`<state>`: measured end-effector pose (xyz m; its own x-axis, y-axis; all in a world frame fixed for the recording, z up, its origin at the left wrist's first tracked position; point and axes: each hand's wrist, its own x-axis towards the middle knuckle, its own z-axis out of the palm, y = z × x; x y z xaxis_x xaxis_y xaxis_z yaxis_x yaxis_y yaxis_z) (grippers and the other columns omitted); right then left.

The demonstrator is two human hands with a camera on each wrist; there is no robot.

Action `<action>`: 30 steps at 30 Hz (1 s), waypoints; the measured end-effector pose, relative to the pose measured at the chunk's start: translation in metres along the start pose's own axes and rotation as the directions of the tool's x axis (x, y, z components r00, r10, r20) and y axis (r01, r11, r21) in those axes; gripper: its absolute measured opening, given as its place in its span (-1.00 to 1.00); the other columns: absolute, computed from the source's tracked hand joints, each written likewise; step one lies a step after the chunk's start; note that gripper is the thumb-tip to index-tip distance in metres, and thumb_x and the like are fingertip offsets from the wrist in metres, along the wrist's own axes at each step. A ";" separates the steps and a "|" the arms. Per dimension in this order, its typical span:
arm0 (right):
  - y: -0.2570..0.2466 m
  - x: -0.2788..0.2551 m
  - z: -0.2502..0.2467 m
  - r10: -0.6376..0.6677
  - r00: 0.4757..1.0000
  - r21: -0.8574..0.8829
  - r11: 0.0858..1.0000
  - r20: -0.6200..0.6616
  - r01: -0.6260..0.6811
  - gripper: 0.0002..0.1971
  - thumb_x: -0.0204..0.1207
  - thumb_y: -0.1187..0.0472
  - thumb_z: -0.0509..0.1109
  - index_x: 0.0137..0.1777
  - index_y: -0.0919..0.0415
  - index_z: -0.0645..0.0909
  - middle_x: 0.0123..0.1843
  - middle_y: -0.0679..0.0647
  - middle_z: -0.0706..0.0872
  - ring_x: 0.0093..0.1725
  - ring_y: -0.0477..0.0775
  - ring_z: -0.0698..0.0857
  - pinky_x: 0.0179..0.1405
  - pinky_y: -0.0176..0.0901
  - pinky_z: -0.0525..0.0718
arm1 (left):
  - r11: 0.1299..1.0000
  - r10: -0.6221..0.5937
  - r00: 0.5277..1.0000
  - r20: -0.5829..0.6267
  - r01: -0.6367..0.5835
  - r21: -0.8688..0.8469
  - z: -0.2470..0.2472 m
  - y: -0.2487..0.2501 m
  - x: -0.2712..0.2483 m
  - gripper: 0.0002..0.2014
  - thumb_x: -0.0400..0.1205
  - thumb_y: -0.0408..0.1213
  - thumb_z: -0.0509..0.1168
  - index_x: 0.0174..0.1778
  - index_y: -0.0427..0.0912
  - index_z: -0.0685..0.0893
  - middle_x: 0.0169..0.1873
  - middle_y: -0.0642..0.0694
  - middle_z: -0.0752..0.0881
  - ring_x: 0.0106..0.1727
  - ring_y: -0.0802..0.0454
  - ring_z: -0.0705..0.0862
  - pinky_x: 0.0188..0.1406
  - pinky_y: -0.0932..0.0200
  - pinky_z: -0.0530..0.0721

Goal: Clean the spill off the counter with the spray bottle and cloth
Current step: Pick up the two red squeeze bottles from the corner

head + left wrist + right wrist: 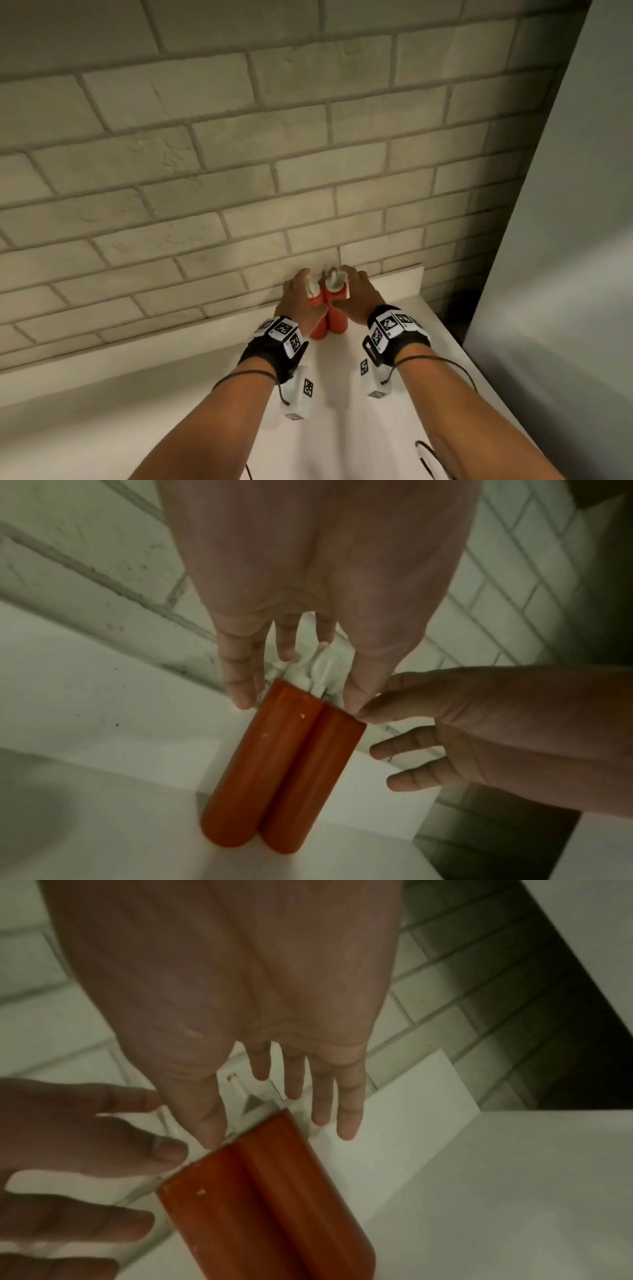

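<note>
Two orange-red spray bottles with white heads stand side by side against the wall, the left bottle [318, 327] [257, 767] touching the right bottle [338, 320] [294, 1191]. My left hand [308, 294] [298, 696] reaches over the left bottle's head with straight, spread fingers, its thumb in front. My right hand [346, 291] [279, 1134] flanks the right bottle's head; its thumb touches the bottle tops, and its straight fingers hang past the far side. No cloth and no spill shows in any view.
The white counter [394, 428] ends on the right at a dark gap [457, 308] before a tall grey panel [565, 240]. A pale brick wall [239, 171] stands directly behind the bottles. A low white upstand [397, 277] runs along the back right.
</note>
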<state>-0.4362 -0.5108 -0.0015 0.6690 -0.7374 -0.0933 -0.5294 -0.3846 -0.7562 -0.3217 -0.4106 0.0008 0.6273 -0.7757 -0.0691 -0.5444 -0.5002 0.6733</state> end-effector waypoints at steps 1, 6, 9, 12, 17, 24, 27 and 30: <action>0.001 0.007 0.004 0.010 1.000 0.008 1.000 0.005 -0.010 -0.23 0.38 0.18 0.47 0.56 0.01 0.21 0.38 0.18 0.39 0.34 0.30 0.54 0.36 0.14 0.53 | 1.000 -0.026 1.000 0.009 0.026 -0.009 0.006 -0.001 0.007 -0.10 0.48 -0.22 0.45 0.70 0.11 0.12 0.59 -0.19 0.31 0.50 -0.22 0.49 0.41 -0.01 0.51; 0.012 0.023 0.020 0.039 0.999 0.032 0.999 0.016 -0.040 -0.28 0.46 0.08 0.43 0.58 0.02 0.20 0.40 0.21 0.44 0.36 0.32 0.53 0.38 0.16 0.52 | 0.996 -0.092 0.996 -0.015 0.091 -0.018 0.023 -0.009 0.029 -0.10 0.40 -0.01 0.43 0.63 0.18 0.13 0.45 -0.18 0.56 0.36 -0.28 0.63 0.32 -0.13 0.61; 0.017 0.022 0.030 0.032 0.998 0.071 0.997 -0.049 -0.029 -0.42 0.51 0.00 0.38 0.49 0.03 0.29 0.35 0.17 0.55 0.31 0.30 0.58 0.30 0.11 0.53 | 0.996 -0.094 0.993 -0.073 0.093 -0.006 0.027 -0.014 0.030 -0.42 0.45 0.05 0.32 0.40 0.04 0.43 0.24 -0.16 0.70 0.21 -0.29 0.70 0.18 -0.07 0.64; 0.021 0.017 0.034 0.027 0.994 0.089 0.996 -0.102 -0.018 -0.47 0.45 0.06 0.42 0.40 0.01 0.33 0.30 0.14 0.63 0.24 0.31 0.65 0.21 0.10 0.57 | 0.998 -0.062 0.993 -0.103 0.064 0.020 0.026 -0.016 0.020 -0.57 0.56 -0.03 0.33 0.32 -0.03 0.47 0.16 -0.18 0.71 0.19 -0.32 0.69 0.07 -0.04 0.58; 0.021 -0.003 0.033 -0.073 0.985 0.052 0.995 -0.153 0.081 -0.42 0.38 0.19 0.48 0.38 -0.02 0.36 0.28 0.06 0.65 0.21 0.25 0.66 0.16 0.11 0.62 | 0.999 0.016 0.995 -0.100 -0.020 -0.034 0.008 -0.035 -0.005 -0.51 0.54 -0.16 0.35 0.41 0.01 0.45 0.22 -0.16 0.71 0.20 -0.29 0.69 0.18 -0.15 0.65; -0.009 -0.063 0.027 -0.157 0.971 0.232 0.953 -0.178 0.197 -0.40 0.24 0.21 0.49 0.24 -0.26 0.40 0.11 -0.16 0.68 0.11 -0.01 0.68 0.03 -0.10 0.62 | 0.971 0.110 0.982 -0.156 -0.140 -0.195 -0.044 -0.072 -0.068 -0.44 0.53 -0.20 0.40 0.47 0.05 0.43 0.25 -0.06 0.67 0.24 -0.10 0.68 0.27 -0.08 0.64; -0.026 -0.099 0.037 -0.200 0.963 0.249 0.938 -0.178 0.241 -0.39 0.37 0.20 0.49 0.30 -0.37 0.38 0.15 -0.21 0.67 0.15 -0.09 0.67 0.09 -0.08 0.66 | 0.938 0.127 0.977 -0.174 -0.175 -0.299 -0.070 -0.089 -0.110 -0.37 0.53 -0.14 0.38 0.51 0.22 0.34 0.34 0.02 0.63 0.31 0.00 0.67 0.34 -0.15 0.65; -0.041 -0.135 0.054 -0.237 0.962 0.262 0.928 -0.138 0.266 -0.38 0.47 0.23 0.48 0.40 -0.32 0.35 0.27 -0.16 0.64 0.27 -0.07 0.62 0.17 -0.04 0.66 | 0.899 0.131 0.967 -0.218 -0.209 -0.384 -0.095 -0.113 -0.157 -0.39 0.55 -0.14 0.40 0.50 0.27 0.36 0.34 0.06 0.63 0.32 0.05 0.67 0.33 -0.16 0.67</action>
<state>-0.4760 -0.3655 0.0072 0.6971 -0.6944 0.1785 -0.1768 -0.4077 -0.8958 -0.3057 -0.1951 0.0055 0.6569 -0.7316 0.1821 -0.4066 -0.1404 0.9027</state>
